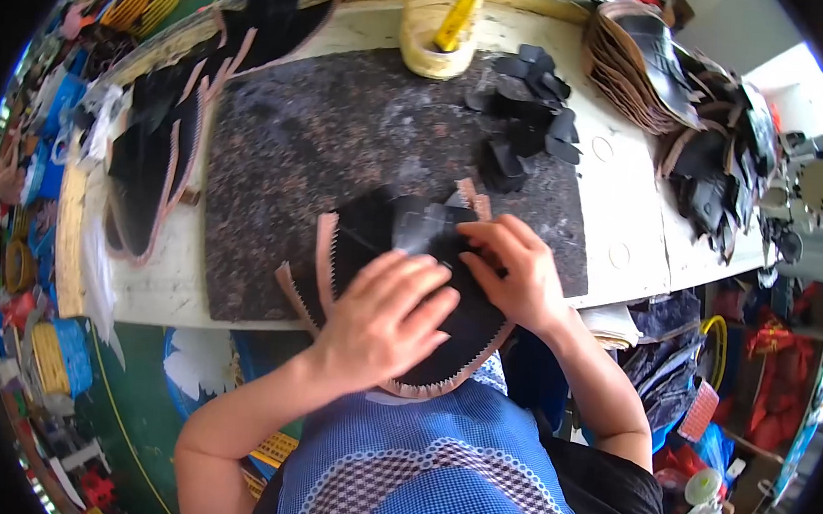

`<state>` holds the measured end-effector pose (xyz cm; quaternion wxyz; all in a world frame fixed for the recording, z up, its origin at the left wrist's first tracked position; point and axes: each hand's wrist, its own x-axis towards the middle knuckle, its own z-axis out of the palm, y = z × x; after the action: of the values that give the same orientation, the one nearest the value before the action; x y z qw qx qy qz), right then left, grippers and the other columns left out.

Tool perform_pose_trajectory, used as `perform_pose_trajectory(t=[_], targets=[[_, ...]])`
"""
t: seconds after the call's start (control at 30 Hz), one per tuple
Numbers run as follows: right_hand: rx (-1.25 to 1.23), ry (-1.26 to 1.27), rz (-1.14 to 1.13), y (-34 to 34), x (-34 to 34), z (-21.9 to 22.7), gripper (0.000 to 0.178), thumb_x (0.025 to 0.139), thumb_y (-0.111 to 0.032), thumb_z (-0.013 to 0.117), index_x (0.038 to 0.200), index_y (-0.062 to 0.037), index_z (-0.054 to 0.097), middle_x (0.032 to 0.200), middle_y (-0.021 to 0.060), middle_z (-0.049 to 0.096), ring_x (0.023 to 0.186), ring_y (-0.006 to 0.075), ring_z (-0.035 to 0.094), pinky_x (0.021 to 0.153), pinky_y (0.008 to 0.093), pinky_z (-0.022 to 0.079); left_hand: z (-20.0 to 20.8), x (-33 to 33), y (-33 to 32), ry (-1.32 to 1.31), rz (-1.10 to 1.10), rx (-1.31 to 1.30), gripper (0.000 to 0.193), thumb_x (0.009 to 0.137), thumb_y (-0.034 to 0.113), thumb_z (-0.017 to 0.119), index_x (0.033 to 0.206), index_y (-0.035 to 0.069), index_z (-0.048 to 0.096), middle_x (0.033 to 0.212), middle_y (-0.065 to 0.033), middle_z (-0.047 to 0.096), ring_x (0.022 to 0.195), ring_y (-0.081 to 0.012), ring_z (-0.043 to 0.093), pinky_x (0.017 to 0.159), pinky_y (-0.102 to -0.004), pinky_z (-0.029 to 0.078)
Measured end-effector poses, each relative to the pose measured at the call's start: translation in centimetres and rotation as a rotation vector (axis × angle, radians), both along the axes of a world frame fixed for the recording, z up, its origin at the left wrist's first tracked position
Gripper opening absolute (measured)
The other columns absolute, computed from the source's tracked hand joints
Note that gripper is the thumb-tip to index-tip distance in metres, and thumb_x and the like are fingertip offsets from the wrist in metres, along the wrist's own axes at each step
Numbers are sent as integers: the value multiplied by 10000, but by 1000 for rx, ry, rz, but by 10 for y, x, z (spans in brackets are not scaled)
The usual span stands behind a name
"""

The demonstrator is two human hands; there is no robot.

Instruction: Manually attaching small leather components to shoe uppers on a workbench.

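Note:
A black shoe-upper piece [368, 234], with pinkish-tan zigzag-cut edging, lies over the near edge of the dark work slab, partly overhanging toward my apron. My left hand [384, 317] is slightly blurred and rests over its middle, palm down with the fingers apart. At its right side my right hand [516, 271] is bent, thumb and forefinger close together on a small black leather piece near the top. Between the hands a shiny smooth patch [420, 227] shows on the upper. My fingers hide part of what the right hand pinches.
Loose black leather pieces [533, 114] lie on the dark slab [296, 146]. Behind them stands a cream pot [433, 63] with a yellow-handled tool [459, 17]. More black uppers [148, 166] lie at the left; stacked cut pieces [630, 72] sit at the far right.

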<state>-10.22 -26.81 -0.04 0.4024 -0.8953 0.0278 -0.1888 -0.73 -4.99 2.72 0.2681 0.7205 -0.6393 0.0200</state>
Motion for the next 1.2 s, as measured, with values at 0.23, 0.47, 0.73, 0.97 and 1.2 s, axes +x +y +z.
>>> perform_pose_trajectory(t=[0.23, 0.47, 0.73, 0.97, 1.2], targets=[[-129, -255, -360, -68, 2, 23, 395, 758, 16, 808, 1127, -36, 677, 1007, 131, 640, 952, 302, 664, 785, 369, 563, 1, 25, 7, -13, 73, 19, 607, 835, 328, 809, 1345, 54, 627, 1435, -154, 562, 1376, -352, 503, 1191, -576, 284], [-245, -129, -401, -117, 35, -4, 266, 841, -87, 805, 1086, -68, 703, 940, 63, 687, 930, 218, 662, 774, 322, 535, -6, 88, -156, -16, -199, -118, 434, 939, 266, 707, 1278, 1, 655, 1339, -142, 636, 1316, -317, 561, 1131, -441, 427], [1173, -383, -465, -148, 22, 6, 53, 1034, -169, 662, 1007, -133, 690, 932, 24, 766, 808, 90, 732, 635, 205, 547, -17, 105, -178, -46, -245, 34, 438, 905, 324, 758, 1184, -4, 677, 1198, -132, 686, 1156, -294, 653, 1025, -415, 507], [991, -269, -431, -80, 39, 30, 93, 1006, -175, 707, 1007, -82, 707, 886, -17, 701, 730, 43, 608, 637, 200, 497, 22, 82, -176, 781, 96, -3, 312, 922, 317, 784, 903, 12, 723, 775, -101, 747, 689, -185, 736, 645, -319, 557], [51, -196, -673, -102, 49, 2, 307, 865, -191, 826, 1112, -48, 713, 1032, 52, 647, 918, 156, 613, 729, 291, 515, 43, 78, -117, 1209, 89, 79, 236, 1039, 199, 649, 960, -16, 707, 897, -101, 772, 792, -110, 715, 711, -236, 548]])
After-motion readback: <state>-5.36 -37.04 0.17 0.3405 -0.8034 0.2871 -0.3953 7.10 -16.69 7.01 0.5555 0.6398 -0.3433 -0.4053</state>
